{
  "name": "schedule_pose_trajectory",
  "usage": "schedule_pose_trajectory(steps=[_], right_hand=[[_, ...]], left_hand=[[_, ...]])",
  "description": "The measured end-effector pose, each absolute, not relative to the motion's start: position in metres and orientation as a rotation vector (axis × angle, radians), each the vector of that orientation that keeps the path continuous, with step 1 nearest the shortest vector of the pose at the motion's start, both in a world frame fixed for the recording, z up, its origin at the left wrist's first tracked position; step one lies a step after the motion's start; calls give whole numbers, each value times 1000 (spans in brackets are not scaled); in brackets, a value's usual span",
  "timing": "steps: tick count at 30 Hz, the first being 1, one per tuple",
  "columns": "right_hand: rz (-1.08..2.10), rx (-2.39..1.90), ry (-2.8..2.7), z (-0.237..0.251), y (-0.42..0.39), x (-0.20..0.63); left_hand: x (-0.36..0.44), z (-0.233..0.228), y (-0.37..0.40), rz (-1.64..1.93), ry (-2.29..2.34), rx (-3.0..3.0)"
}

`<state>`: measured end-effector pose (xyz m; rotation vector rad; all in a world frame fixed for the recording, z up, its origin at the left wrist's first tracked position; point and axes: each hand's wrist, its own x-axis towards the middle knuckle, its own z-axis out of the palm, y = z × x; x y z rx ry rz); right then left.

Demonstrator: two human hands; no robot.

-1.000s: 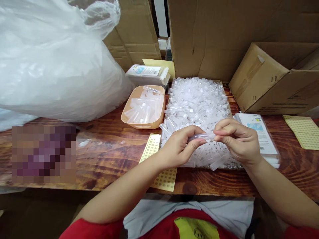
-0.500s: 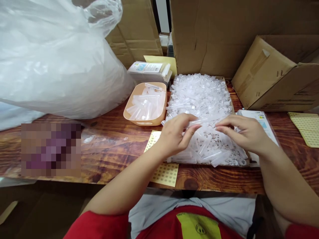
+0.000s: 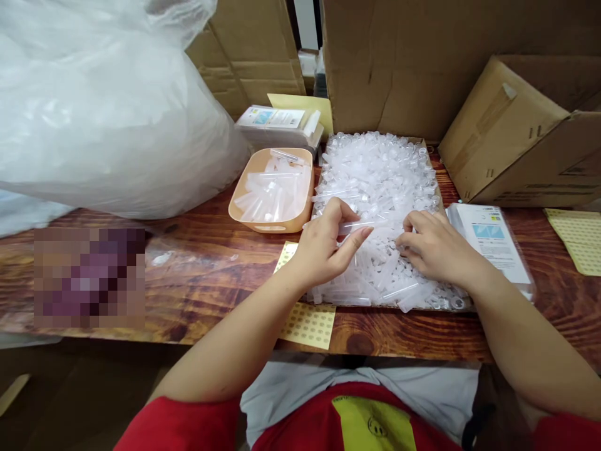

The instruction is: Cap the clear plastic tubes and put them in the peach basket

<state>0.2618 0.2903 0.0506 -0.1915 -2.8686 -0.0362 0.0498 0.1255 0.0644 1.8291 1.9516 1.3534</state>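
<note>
My left hand (image 3: 328, 247) is closed around a clear plastic tube (image 3: 364, 224), held between thumb and fingers and pointing to the right. My right hand (image 3: 434, 247) is lowered over the pile of small translucent plastic pieces (image 3: 380, 166), its fingertips bent together among them. Whatever those fingertips pinch, if anything, is too small to make out. The pile of tubes and little rings fills a shallow cardboard tray (image 3: 444, 210) under both hands. Left of it, an orange plastic bin (image 3: 271, 223) holds several similar clear tubes (image 3: 277, 194).
A large bulging plastic bag (image 3: 107, 125) rests at the left. Printed packets (image 3: 493, 241) lie right of the tray, more packets (image 3: 275, 122) behind the bin. Yellow sticker sheets (image 3: 307, 326) are on the wooden table (image 3: 211, 282). A cardboard box (image 3: 507, 138) stands back right.
My right hand has moved left and down into the pile, and its fingers have curled. My left hand keeps the tube, nearly in place. The view has shifted slightly.
</note>
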Motion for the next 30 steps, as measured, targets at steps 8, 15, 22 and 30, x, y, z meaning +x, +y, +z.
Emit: schedule_pose_trajectory(steps=[8,15,22,30], right_hand=[[123,-3,-2543,67,291,271],[454,-18,-2192,75,271,264],[568,-54,-2212,77,262,265],[525,-190,-2296,76,255,263]], left_hand=[[48,63,127,1320,1796,1774],[52,59,129,1324,1629,1683],[59,64,127,1331,1510,1625],[65,66,126,1359,1490,1590]])
